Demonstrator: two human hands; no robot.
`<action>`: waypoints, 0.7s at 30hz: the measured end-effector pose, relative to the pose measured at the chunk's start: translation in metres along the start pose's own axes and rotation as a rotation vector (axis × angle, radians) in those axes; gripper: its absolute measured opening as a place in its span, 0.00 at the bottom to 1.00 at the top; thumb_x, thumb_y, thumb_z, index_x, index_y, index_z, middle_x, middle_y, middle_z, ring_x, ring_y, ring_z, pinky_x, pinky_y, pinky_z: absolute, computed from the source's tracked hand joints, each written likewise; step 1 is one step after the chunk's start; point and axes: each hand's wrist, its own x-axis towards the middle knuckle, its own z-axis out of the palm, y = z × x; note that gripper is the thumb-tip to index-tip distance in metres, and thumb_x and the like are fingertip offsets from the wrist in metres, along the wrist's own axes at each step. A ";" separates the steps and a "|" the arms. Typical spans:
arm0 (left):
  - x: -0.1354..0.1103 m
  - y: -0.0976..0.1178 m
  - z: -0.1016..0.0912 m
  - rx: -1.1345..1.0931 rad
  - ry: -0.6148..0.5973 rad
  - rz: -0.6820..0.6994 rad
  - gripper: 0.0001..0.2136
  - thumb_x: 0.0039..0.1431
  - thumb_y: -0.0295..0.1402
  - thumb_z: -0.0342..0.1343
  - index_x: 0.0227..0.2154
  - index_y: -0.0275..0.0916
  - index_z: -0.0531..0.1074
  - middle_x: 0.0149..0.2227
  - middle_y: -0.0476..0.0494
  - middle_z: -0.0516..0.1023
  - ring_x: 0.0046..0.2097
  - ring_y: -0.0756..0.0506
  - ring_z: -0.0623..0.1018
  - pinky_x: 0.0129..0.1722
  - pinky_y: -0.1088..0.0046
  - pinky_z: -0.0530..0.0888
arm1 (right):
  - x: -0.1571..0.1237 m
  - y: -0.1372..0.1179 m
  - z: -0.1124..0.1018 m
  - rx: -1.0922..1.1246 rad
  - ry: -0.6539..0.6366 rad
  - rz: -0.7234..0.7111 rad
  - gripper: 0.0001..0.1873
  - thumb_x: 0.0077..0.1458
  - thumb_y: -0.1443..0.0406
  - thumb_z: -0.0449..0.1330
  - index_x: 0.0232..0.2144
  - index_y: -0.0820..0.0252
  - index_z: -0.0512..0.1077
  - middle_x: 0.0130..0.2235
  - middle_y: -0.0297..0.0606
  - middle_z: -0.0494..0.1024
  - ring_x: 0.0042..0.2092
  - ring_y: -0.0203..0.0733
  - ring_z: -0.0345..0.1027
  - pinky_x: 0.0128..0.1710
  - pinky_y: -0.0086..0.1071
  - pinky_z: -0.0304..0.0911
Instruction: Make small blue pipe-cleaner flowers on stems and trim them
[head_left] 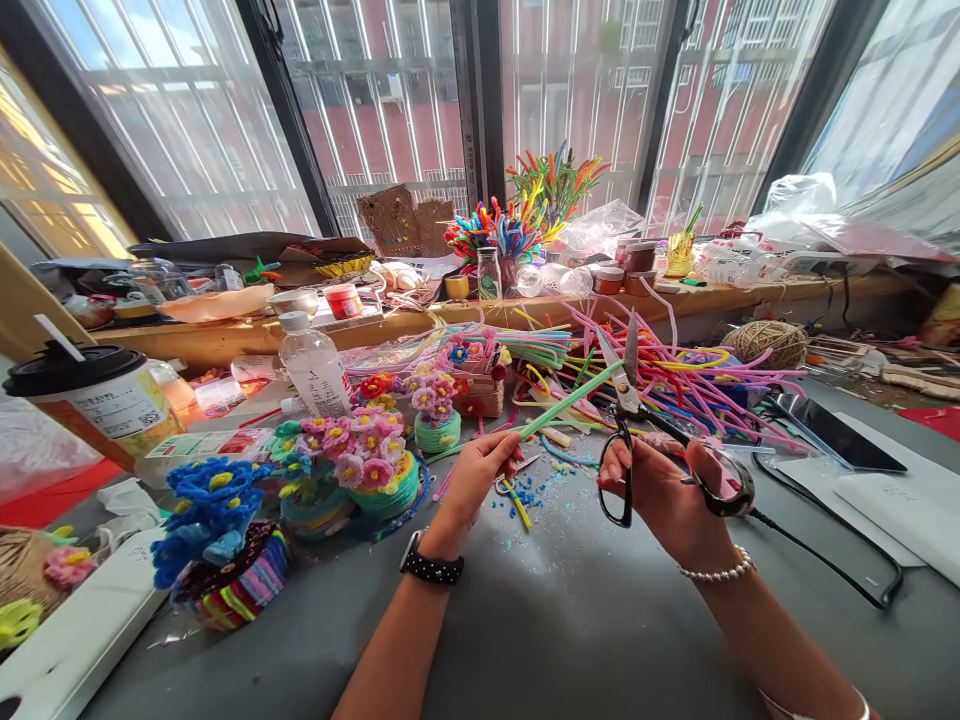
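Observation:
My left hand (480,475) pinches a light green pipe cleaner (570,397) near its lower end, and the stem slants up to the right. In my right hand (671,490) is a pair of black-handled scissors (630,400), fingers through the loops. Its blades point up and are spread apart, with the far end of the pipe cleaner at them; whether they touch it I cannot tell. On the grey table (555,620) under my hands lie blue fluff bits (529,492), a short yellow pipe cleaner piece (519,505) and a small pair of scissors partly hidden by my left hand.
Pipe-cleaner flower pots, one blue (217,510) and one pink (367,450), stand at left beside a plastic bottle (311,365) and a lidded cup (97,400). Behind lies a heap of pipe cleaners (705,375) with a twine ball (766,345). A phone (840,432) and black cable are at right.

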 end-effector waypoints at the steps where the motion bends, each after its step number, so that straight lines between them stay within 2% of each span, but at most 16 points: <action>1: 0.000 0.000 0.000 -0.025 0.022 -0.016 0.11 0.42 0.38 0.56 0.26 0.35 0.74 0.20 0.50 0.68 0.20 0.56 0.63 0.20 0.80 0.60 | 0.000 -0.002 0.000 0.026 0.015 -0.014 0.26 0.43 0.42 0.44 0.22 0.58 0.63 0.25 0.35 0.61 0.29 0.40 0.57 0.33 0.33 0.57; 5: 0.000 0.001 -0.002 -0.019 0.111 -0.006 0.11 0.42 0.37 0.57 0.27 0.34 0.74 0.22 0.48 0.70 0.23 0.55 0.68 0.25 0.80 0.65 | -0.001 -0.005 -0.002 0.050 0.029 -0.035 0.26 0.43 0.43 0.43 0.21 0.58 0.63 0.23 0.34 0.59 0.27 0.39 0.55 0.31 0.33 0.56; 9: 0.000 0.000 -0.001 0.089 0.190 0.131 0.12 0.45 0.38 0.54 0.30 0.35 0.73 0.27 0.45 0.73 0.30 0.50 0.72 0.31 0.76 0.68 | -0.001 -0.001 -0.001 0.022 -0.015 -0.024 0.27 0.42 0.42 0.44 0.21 0.58 0.63 0.23 0.34 0.60 0.27 0.39 0.56 0.31 0.33 0.56; 11: 0.000 0.000 0.002 0.136 0.136 0.175 0.14 0.48 0.39 0.51 0.33 0.35 0.72 0.31 0.43 0.74 0.34 0.48 0.73 0.34 0.74 0.68 | -0.001 0.003 0.000 -0.008 -0.069 0.000 0.27 0.42 0.42 0.45 0.22 0.59 0.63 0.23 0.34 0.60 0.28 0.40 0.56 0.31 0.33 0.56; 13: -0.001 0.000 0.005 0.150 0.021 0.172 0.16 0.50 0.40 0.49 0.37 0.35 0.69 0.32 0.43 0.73 0.36 0.47 0.72 0.35 0.74 0.68 | -0.001 0.007 0.002 -0.040 -0.124 0.014 0.26 0.42 0.43 0.46 0.23 0.61 0.64 0.24 0.35 0.61 0.28 0.39 0.57 0.32 0.34 0.56; 15: -0.003 -0.001 0.007 0.146 -0.109 0.153 0.18 0.51 0.41 0.47 0.42 0.35 0.65 0.30 0.44 0.73 0.32 0.49 0.73 0.31 0.75 0.68 | -0.001 0.011 0.004 -0.077 -0.168 0.029 0.25 0.43 0.45 0.47 0.25 0.62 0.64 0.25 0.36 0.61 0.29 0.40 0.57 0.33 0.35 0.56; 17: -0.003 -0.004 0.009 0.161 -0.199 0.157 0.20 0.52 0.42 0.45 0.45 0.35 0.59 0.26 0.47 0.71 0.24 0.51 0.70 0.24 0.77 0.65 | -0.002 0.014 0.006 -0.101 -0.202 0.046 0.24 0.44 0.46 0.47 0.26 0.62 0.64 0.26 0.36 0.62 0.30 0.40 0.57 0.34 0.36 0.56; 19: -0.003 -0.007 0.010 0.229 -0.223 0.184 0.18 0.53 0.42 0.44 0.43 0.35 0.60 0.20 0.53 0.65 0.19 0.54 0.63 0.19 0.79 0.60 | -0.002 0.015 0.007 -0.106 -0.224 0.049 0.24 0.44 0.47 0.47 0.26 0.63 0.64 0.26 0.36 0.61 0.30 0.40 0.57 0.34 0.36 0.56; 21: -0.001 -0.011 0.008 0.331 -0.199 0.215 0.14 0.54 0.41 0.43 0.35 0.35 0.64 0.17 0.55 0.57 0.19 0.55 0.57 0.18 0.79 0.55 | -0.002 0.016 0.008 -0.102 -0.228 0.037 0.24 0.44 0.47 0.47 0.26 0.63 0.64 0.26 0.36 0.61 0.30 0.39 0.56 0.34 0.37 0.56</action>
